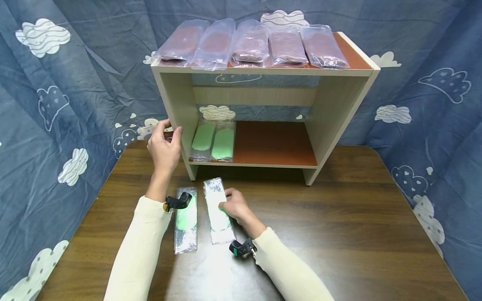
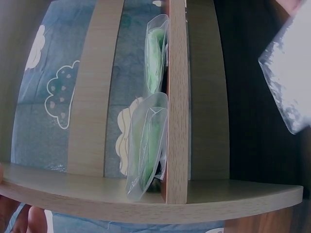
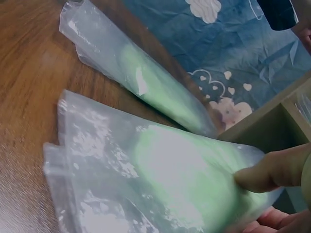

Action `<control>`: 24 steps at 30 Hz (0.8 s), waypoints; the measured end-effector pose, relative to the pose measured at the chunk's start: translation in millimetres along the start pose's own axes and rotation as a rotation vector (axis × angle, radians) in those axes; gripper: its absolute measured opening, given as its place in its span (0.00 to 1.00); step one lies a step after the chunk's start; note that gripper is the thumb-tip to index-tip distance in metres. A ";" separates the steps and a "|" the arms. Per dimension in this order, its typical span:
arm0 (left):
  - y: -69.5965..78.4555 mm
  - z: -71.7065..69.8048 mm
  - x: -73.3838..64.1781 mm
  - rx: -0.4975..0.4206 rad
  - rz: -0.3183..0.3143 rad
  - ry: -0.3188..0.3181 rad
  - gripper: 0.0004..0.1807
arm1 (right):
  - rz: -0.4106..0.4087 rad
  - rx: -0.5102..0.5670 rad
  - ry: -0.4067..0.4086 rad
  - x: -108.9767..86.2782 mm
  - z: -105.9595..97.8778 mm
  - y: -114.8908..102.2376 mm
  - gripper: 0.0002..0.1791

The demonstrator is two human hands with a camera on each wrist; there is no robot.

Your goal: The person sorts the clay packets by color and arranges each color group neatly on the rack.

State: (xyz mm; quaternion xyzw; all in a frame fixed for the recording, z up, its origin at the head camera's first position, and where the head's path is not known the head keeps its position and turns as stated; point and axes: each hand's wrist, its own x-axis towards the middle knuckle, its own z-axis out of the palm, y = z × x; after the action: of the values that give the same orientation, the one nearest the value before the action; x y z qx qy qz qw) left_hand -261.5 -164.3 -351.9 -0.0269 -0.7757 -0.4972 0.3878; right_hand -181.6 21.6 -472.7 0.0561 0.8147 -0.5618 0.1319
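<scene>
In the head view my right hand (image 1: 237, 205) holds a clear plastic packet (image 1: 216, 213) with a light green, rounded item inside. The right wrist view shows the thumb (image 3: 265, 174) on top of this packet (image 3: 180, 179) and fingers underneath. Another green packet (image 1: 186, 221) lies on the table to its left, under my left wrist. My left hand (image 1: 164, 148) grips the left side panel (image 1: 173, 100) of a small wooden shelf unit, thumb near the front edge, fingers outside. Two green packets (image 1: 203, 138) (image 1: 223, 144) lie side by side on the lower shelf's left end.
Several clear packets with brownish-pink contents (image 1: 250, 44) line the shelf unit's top. The lower shelf's brown board (image 1: 275, 142) extends right of the green packets. The unit stands at the back of a wooden table (image 1: 357, 225), before a blue cloud-patterned curtain (image 1: 425, 37).
</scene>
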 end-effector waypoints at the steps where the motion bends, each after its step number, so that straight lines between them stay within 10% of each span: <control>1: 0.0 -0.4 -0.3 0.001 0.003 0.001 0.15 | -0.002 0.022 0.004 0.0 0.7 0.6 0.25; 24: -0.9 -1.0 0.3 0.000 -0.001 -0.012 0.15 | -0.034 0.305 0.005 -17.1 -26.4 15.4 0.23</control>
State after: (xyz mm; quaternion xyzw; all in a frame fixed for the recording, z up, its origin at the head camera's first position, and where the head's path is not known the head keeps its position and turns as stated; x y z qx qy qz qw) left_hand -261.5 -165.7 -352.2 -0.0297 -0.7779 -0.4972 0.3831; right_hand -165.5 52.8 -473.0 0.0632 0.7211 -0.6811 0.1103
